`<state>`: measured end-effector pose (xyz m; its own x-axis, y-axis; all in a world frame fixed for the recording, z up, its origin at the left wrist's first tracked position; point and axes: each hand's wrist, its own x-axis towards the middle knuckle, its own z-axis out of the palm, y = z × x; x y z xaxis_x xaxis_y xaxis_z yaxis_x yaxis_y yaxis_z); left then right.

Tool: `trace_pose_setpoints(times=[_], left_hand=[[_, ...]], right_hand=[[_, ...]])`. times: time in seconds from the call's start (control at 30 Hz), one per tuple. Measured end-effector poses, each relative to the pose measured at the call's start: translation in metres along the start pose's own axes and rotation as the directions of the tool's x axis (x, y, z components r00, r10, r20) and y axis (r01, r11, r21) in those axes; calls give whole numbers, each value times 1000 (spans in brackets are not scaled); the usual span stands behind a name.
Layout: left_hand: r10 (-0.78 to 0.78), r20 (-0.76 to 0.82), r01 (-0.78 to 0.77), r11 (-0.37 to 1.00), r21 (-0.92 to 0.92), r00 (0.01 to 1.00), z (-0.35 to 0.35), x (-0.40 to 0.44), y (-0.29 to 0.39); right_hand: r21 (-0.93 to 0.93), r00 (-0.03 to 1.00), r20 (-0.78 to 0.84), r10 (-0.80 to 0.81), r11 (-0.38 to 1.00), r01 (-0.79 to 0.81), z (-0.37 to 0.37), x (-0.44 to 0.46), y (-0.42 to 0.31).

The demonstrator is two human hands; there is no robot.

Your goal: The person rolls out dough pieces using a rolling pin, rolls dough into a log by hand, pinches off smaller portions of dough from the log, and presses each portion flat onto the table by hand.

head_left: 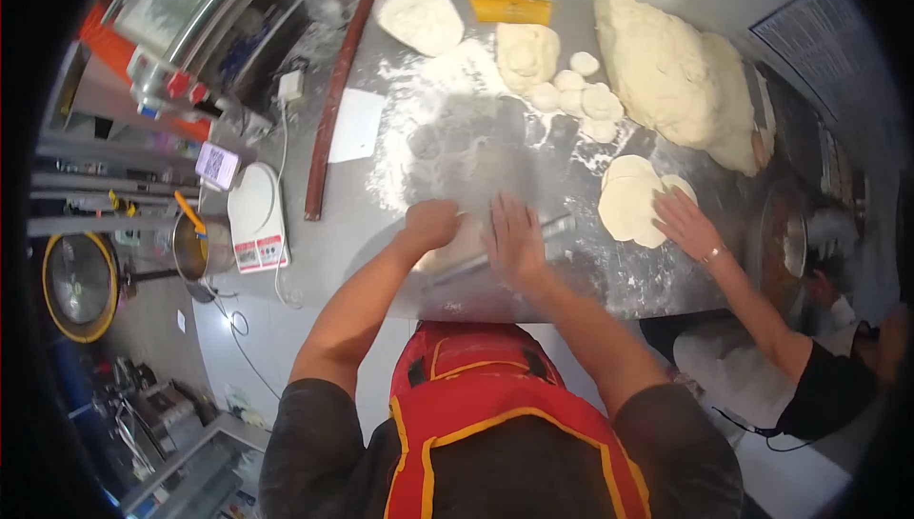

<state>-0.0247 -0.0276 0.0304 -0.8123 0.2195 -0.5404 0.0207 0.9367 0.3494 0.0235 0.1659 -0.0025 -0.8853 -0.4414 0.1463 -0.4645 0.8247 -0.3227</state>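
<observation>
A pale round of dough [444, 254] lies on the floured metal table near its front edge. My left hand [433, 226] is closed at the dough's upper left edge, its fingers curled in. Over the right side of the dough, my right hand [515, 238] lies flat with fingers stretched, on a slim greyish rolling pin [557, 228] that slants up to the right. Motion blurs the pin, and my hand and forearm hide its middle. Loose flour [400, 157] covers the tabletop beyond my hands.
At right, a co-worker's hand [687, 224] touches stacked flat dough rounds [630, 203]. Behind are a large dough mass [662, 67], several small dough pieces [571, 90] and a yellow scraper [510, 9]. On the left are a long reddish-brown rod [335, 109] and a white scale [255, 214].
</observation>
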Motion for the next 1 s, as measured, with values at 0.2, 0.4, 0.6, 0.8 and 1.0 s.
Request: trace_pose_setpoints(times=[0.2, 0.4, 0.6, 0.8, 1.0], left_hand=[[550, 63, -537, 831, -149, 833, 7, 78, 70], [308, -528, -374, 927, -19, 791, -44, 166, 158], [551, -529, -347, 828, 439, 645, -25, 194, 109], [484, -523, -523, 848, 84, 701, 34, 61, 54], [273, -238, -238, 957, 165, 932, 24, 22, 64]], right_hand=[[21, 994, 110, 8, 1000, -11, -36, -110, -5], [49, 997, 61, 45, 998, -48, -12, -123, 0], [36, 999, 24, 32, 999, -33, -18, -121, -2], [20, 1000, 27, 0, 1000, 0, -16, -124, 1], [70, 998, -55, 16, 998, -12, -7, -128, 2]])
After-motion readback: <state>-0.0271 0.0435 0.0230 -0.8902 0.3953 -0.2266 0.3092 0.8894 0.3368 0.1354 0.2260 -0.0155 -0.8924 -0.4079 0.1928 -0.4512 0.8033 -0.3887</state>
